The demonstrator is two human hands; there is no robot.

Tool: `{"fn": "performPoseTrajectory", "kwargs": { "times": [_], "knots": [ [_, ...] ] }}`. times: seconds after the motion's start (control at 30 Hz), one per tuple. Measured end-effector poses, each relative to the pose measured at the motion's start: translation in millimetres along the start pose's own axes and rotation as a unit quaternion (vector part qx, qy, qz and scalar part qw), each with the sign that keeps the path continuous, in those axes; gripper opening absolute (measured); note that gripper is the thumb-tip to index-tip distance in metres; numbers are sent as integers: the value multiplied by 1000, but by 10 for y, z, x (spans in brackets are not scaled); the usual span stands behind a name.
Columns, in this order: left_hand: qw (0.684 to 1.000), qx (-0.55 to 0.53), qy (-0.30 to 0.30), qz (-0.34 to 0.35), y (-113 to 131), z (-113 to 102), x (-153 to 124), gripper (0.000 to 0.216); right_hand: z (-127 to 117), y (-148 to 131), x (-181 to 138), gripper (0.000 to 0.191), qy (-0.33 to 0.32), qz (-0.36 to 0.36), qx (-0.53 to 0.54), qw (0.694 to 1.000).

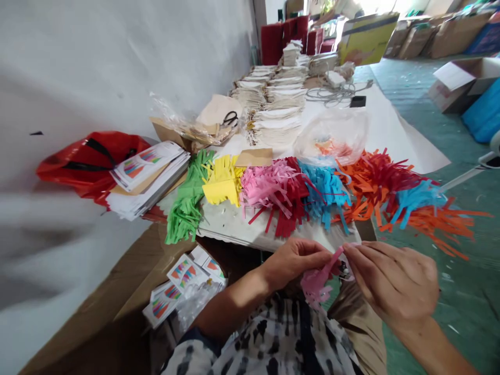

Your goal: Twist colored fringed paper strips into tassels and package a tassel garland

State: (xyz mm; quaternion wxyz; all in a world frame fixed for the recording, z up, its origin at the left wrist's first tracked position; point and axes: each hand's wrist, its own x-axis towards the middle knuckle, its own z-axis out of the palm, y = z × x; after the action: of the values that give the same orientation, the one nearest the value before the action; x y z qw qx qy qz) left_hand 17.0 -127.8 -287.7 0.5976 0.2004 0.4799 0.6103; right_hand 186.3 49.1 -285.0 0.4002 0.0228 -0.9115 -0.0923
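Observation:
Over my lap, a pink fringed tissue-paper tassel [315, 286] hangs between my two hands. My left hand [299, 260] is closed, with thumb and fingers pinching the tassel's upper edge. My right hand [394, 278] is closed too, its fingertips pinching the other end of the pink strip. Just beyond, along the table's near edge, lie fringed paper bundles: green [187, 200], yellow [222, 179], pink [269, 185], dark red [291, 213], blue [324, 190] and orange [363, 182]. Another blue bundle [420, 199] rests on the orange ones at the right.
Stacked white bundles [279, 112] line the table. Scissors [230, 119] lie near a clear plastic bag [334, 133] and a dark phone-like object [358, 101]. Printed cards [144, 164] sit beside a red bag [94, 161]; more cards [187, 273] are below. An open carton [464, 83] stands at right.

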Motion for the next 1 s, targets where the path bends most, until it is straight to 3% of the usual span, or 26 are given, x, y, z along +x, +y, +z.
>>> {"fn": "performPoseTrajectory", "kwargs": {
  "times": [0.1,0.2,0.33,0.43,0.53,0.73,0.8,1.0],
  "knots": [
    [999,-44,-2,-30,-88,-2,27,63,21,-61,32,42,-2,28,39,999],
    [996,-72,34,-29,-166,-9,62,65,95,-157,110,24,3,119,156,981],
    [995,-30,92,18,-130,-76,112,57,232,-242,230,6,-3,288,328,900],
    [990,0,113,89,-67,-148,157,49,313,-272,294,3,-35,356,378,854],
    [986,-17,104,133,-52,-204,199,43,364,-295,344,5,-44,394,397,828],
    [984,-29,132,119,-115,-277,219,48,441,-225,446,31,-124,458,465,747],
    [981,-24,135,136,-124,-298,224,48,471,-199,484,39,-156,463,464,738],
    [978,-72,131,148,-72,-380,328,54,662,-167,622,44,-173,439,436,767]
  ]
}}
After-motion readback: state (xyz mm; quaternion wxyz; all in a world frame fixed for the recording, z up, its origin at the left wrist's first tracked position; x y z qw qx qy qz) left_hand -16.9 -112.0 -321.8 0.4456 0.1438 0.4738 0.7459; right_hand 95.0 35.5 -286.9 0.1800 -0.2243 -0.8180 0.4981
